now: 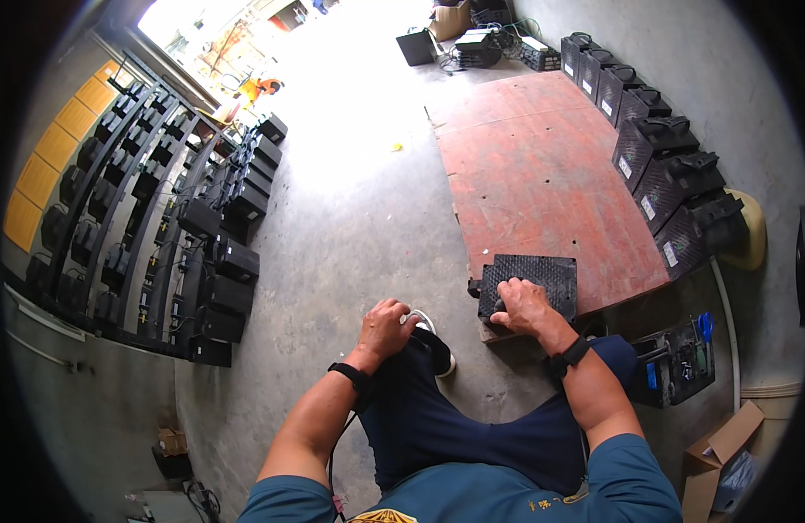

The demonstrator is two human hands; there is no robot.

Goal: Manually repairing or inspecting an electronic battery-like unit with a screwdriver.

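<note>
1. One box (544,270) in head view, black, lying on the near end of the red board (542,174).
2. Right hand (526,305) on its top, fingers bent; firm grip or mere touch, cannot tell.
3. Left hand (384,329) at the left knee (401,362), loosely curled; wide or narrow, cannot tell.
4. More boxes (668,196), along the board's right edge.

We see the right hand (526,307) resting on a black textured case (555,275) at the red board's (533,166) near edge; the left hand (385,329) lies at the left knee. Beyond, we note similar cases (660,193) lining the board's right side.
</note>
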